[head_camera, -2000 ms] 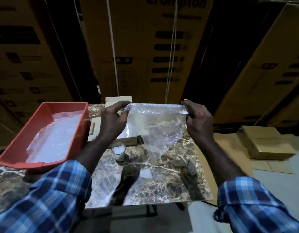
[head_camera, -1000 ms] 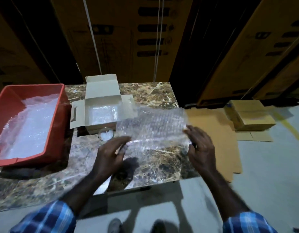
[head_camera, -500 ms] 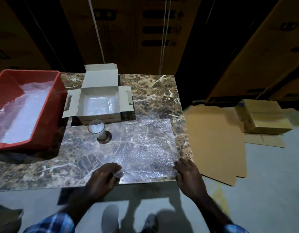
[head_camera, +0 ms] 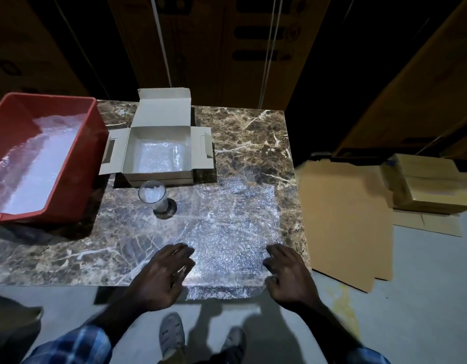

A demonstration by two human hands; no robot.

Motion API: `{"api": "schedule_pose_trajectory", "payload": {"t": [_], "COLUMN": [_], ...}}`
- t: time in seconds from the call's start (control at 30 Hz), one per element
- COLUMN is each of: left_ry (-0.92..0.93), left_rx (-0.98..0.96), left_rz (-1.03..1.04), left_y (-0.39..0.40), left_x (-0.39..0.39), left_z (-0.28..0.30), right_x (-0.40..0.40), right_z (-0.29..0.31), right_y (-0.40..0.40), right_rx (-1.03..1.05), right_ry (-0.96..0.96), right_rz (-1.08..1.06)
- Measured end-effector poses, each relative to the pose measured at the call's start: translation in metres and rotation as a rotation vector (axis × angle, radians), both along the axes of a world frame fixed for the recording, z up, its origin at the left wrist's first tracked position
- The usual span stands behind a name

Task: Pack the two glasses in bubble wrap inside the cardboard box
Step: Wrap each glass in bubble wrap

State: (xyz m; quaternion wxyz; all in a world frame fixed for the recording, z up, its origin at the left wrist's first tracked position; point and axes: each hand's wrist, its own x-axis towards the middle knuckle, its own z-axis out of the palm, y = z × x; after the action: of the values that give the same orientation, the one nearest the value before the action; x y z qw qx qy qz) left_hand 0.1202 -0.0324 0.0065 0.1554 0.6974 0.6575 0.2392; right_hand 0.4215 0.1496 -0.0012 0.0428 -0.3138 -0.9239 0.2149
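A clear sheet of bubble wrap [head_camera: 227,227] lies flat on the marble table [head_camera: 253,143], its near edge hanging slightly over the table's front. My left hand [head_camera: 161,277] rests with spread fingers on the sheet's near left corner. My right hand [head_camera: 287,274] rests the same way on the near right corner. One empty glass [head_camera: 154,197] stands upright just left of the sheet. Behind it an open white cardboard box [head_camera: 158,153] holds a bubble-wrapped bundle; I cannot tell what is inside the bundle.
A red plastic bin [head_camera: 43,158] with bubble wrap sheets sits at the table's left end. Flattened cardboard [head_camera: 342,219] and small brown boxes [head_camera: 424,185] lie on the floor to the right. Tall stacked cartons stand behind the table.
I held the sheet up in both hands, then lowered it and spread it flat on the table. My hands now lie on its near corners.
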Motion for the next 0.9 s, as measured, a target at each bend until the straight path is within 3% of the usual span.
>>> {"api": "schedule_pose_trajectory", "payload": {"t": [0.1, 0.23, 0.37, 0.6, 0.9], "left_ry": [-0.079, 0.057, 0.193, 0.296, 0.299], "left_rx": [-0.098, -0.213, -0.365, -0.329, -0.297], "left_rz": [0.104, 0.114, 0.233, 0.229, 0.250], "left_y": [0.023, 0.059, 0.077, 0.092, 0.124], "left_x": [0.000, 0.013, 0.024, 0.023, 0.017], "left_z": [-0.001, -0.009, -0.028, -0.043, -0.048], "right_x": [-0.032, -0.064, -0.077, -0.075, -0.108], "right_z": [0.004, 0.013, 0.007, -0.027, -0.021], "right_y": [0.002, 0.004, 0.014, 0.029, 0.050], "right_rx": [-0.015, -0.124, -0.096, 0.033, -0.024], "right_ry": [-0.043, -0.049, -0.137, -0.272, -0.216], "right_rz": [0.040, 0.015, -0.034, -0.073, -0.054]}}
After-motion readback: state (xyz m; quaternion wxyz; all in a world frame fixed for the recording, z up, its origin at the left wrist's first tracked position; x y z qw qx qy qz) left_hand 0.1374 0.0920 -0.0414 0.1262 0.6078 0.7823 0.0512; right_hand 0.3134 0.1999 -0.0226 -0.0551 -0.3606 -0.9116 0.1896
